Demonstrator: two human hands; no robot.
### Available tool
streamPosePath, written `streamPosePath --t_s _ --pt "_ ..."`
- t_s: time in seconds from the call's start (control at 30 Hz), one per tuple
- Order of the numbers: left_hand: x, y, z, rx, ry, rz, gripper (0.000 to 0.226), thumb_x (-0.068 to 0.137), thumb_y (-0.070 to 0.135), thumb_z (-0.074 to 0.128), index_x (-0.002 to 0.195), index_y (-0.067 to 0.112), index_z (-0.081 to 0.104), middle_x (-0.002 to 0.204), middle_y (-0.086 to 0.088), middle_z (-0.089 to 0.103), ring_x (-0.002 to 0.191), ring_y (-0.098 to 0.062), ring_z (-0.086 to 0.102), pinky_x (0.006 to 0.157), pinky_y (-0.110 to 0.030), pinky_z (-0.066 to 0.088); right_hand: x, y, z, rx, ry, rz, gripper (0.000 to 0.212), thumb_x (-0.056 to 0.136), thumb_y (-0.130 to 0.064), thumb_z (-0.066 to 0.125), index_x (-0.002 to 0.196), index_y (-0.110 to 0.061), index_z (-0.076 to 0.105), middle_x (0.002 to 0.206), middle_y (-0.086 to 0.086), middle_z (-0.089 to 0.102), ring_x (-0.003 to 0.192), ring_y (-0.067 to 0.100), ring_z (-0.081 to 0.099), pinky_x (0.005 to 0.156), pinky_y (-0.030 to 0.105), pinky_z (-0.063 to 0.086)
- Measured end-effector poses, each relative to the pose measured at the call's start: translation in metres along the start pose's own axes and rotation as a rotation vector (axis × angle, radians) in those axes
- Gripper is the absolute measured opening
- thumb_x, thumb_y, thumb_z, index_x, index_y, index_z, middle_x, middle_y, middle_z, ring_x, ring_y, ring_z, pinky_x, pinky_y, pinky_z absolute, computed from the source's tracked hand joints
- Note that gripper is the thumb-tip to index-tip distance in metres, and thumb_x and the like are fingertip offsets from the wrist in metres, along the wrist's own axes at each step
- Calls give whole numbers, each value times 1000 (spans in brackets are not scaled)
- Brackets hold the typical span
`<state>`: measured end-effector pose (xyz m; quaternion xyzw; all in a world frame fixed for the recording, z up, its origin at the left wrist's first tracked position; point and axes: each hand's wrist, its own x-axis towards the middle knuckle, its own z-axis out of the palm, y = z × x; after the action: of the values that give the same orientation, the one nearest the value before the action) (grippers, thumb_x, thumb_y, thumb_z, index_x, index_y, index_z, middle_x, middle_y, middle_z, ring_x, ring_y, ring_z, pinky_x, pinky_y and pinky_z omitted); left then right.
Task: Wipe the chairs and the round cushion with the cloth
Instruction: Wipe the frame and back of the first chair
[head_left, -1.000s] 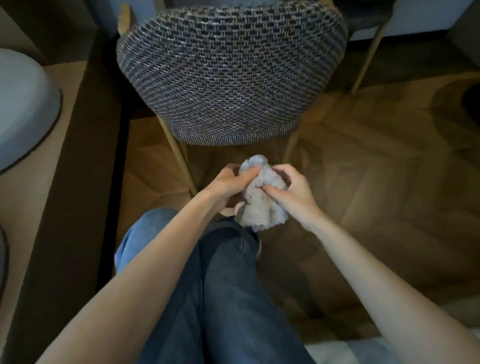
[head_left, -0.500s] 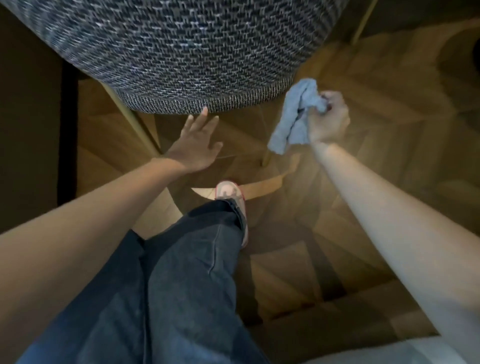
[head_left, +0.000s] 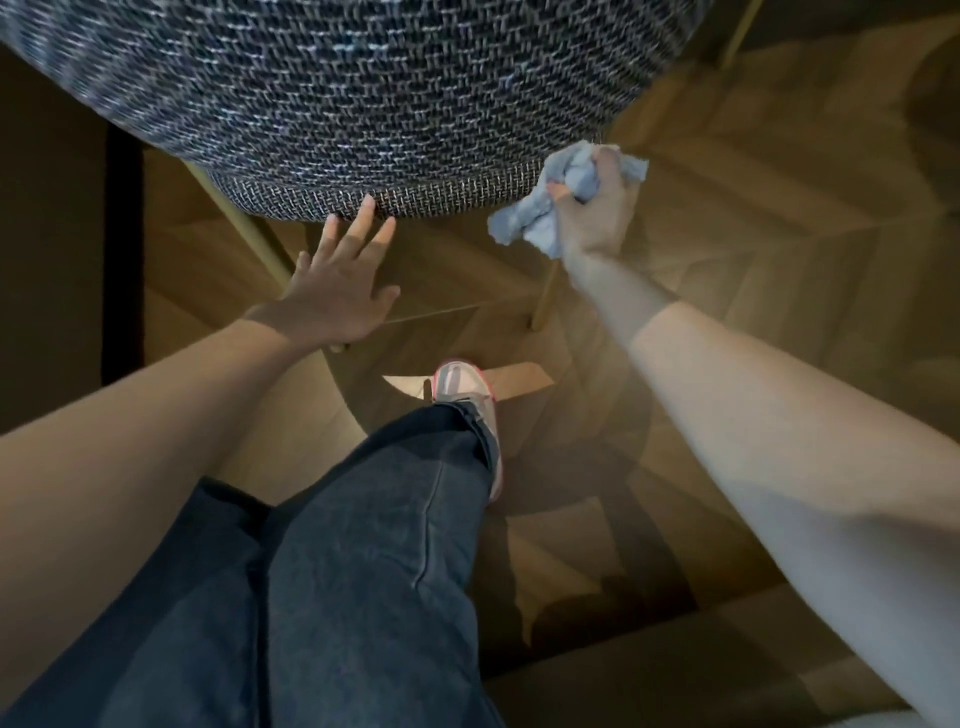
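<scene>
A chair with a dark woven backrest (head_left: 363, 98) fills the top of the view, seen from behind. My right hand (head_left: 597, 213) grips a crumpled pale grey cloth (head_left: 540, 208) at the backrest's lower right corner; the cloth bunches above my knuckles and hangs to the left of my fist. My left hand (head_left: 337, 291) is flat with fingers spread, its fingertips at the lower edge of the backrest. The round cushion is out of view.
Light wooden chair legs (head_left: 545, 291) run down to the herringbone wood floor (head_left: 779, 270). My legs in dark jeans (head_left: 363, 545) and one white and pink shoe (head_left: 467, 389) stand just behind the chair. A dark strip (head_left: 52, 260) lies at the left.
A second ago both hands held the cloth together. Now only my right hand has it, moved up to the backrest's right corner, and my left hand has opened toward the lower edge. I have stepped closer.
</scene>
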<state>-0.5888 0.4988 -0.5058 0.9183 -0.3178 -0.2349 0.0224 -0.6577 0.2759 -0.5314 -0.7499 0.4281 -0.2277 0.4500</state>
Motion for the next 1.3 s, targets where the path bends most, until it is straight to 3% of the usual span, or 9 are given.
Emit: streamPosePath --t_s 0.1,0.23,0.37,0.57,0.73,0.87,1.13,1.23,1.3 --pt "-7 -3 -7 -67 -63 11 68 101 33 40 153 24 -2 159 3 -19 146 -29 -11 117 -50 6 -23 -3 13 -94 8 -45 35 85 -14 63 120 -17 58 139 10 35 113 25 52 87 20 35" --pt "-23 -12 -20 -125 -190 -45 65 102 30 38 153 20 -1 159 -2 -16 147 -29 -10 119 -43 4 -59 -17 45 -178 -166 -179 35 85 -15 64 121 -14 61 130 14 41 113 30 51 93 25 34" --pt "-48 -26 -35 -183 -201 -109 63 102 24 39 152 14 3 160 -6 -10 148 -25 -1 119 -33 8 -92 -40 82 -184 -213 -262 28 89 -17 60 116 -14 65 130 15 44 108 31 53 90 29 38" --pt "-88 -53 -38 -205 -220 -192 59 102 22 38 152 7 11 160 -12 8 146 -25 14 116 -29 14 -117 -70 123 -242 -423 -440 32 90 -14 59 122 -11 63 130 14 45 109 26 53 90 20 32" --pt "-97 -78 -38 -222 -263 -275 48 103 22 37 148 9 27 155 -11 27 140 -28 29 109 -31 26 -133 -95 142 -395 -549 -840 38 87 -7 58 124 -16 63 128 14 47 117 27 47 96 28 34" --pt "-96 -90 -38 -223 -244 -312 51 103 27 34 150 9 23 156 -10 24 142 -27 25 111 -32 24 -131 -113 166 -669 -604 -1049 45 92 -9 49 135 -23 54 138 10 42 125 31 38 102 37 31" --pt "-94 -101 -33 -273 -263 -312 52 103 33 35 150 12 27 156 -9 26 142 -28 26 113 -35 23 -111 -83 136 -796 -533 -1147 31 88 -1 47 113 -10 64 138 10 48 123 35 43 88 38 46" --pt "-90 -94 -34 -296 -234 -276 52 103 33 36 150 12 26 155 -9 26 142 -27 27 113 -36 25 -97 -60 102 -774 -499 -995 30 85 6 52 110 -6 64 135 10 52 114 35 47 76 39 49" --pt "-86 -86 -36 -314 -207 -236 53 102 32 38 150 13 25 156 -9 25 143 -26 25 114 -35 24 -89 -45 79 -807 -410 -803 33 88 7 47 115 -5 62 134 11 51 113 35 46 80 41 47"
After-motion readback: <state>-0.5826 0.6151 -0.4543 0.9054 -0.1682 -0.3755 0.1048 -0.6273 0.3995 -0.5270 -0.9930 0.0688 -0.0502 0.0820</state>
